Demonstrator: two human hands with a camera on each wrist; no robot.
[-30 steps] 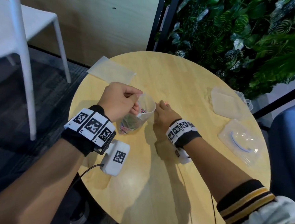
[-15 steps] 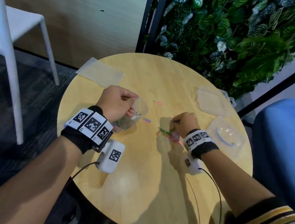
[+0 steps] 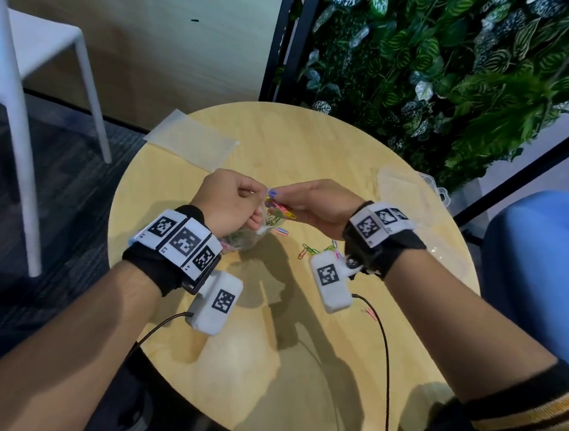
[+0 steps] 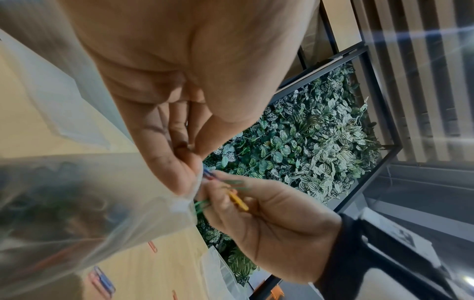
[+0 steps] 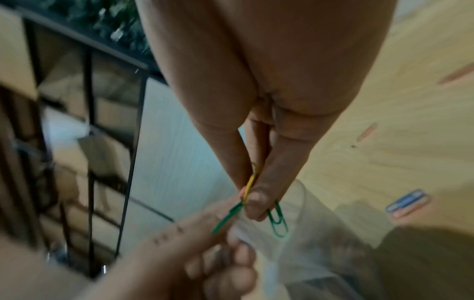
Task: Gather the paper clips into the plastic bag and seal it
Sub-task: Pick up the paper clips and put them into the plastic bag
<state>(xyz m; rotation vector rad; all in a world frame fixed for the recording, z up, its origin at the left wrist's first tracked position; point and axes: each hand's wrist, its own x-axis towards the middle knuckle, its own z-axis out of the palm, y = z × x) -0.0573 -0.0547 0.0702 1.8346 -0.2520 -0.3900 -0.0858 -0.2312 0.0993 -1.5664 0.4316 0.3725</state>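
Note:
My left hand [image 3: 255, 194] pinches the rim of a clear plastic bag [image 3: 241, 240] that hangs above the round wooden table [image 3: 263, 368] with coloured paper clips inside. The right hand [image 3: 277, 199] pinches a bunch of paper clips [image 3: 280, 209] at the bag's mouth. In the right wrist view, thumb and fingers [image 5: 256, 203] squeeze green and yellow clips [image 5: 278, 222] just over the bag [image 5: 320, 253]. The left wrist view shows the bag [image 4: 77, 203] below my left fingers [image 4: 174, 162]. Loose clips [image 3: 309, 251] lie on the table under the right wrist.
A flat clear sheet [image 3: 193, 140] lies at the table's far left edge, and clear plastic packaging [image 3: 405, 191] at the far right. A white chair [image 3: 32, 55] stands to the left, a plant wall [image 3: 460, 76] behind, a blue seat [image 3: 548, 255] to the right.
The right hand closed on clips lying on the table at the right, then lifted them up and left to the bag's mouth. The left hand raised the bag a little.

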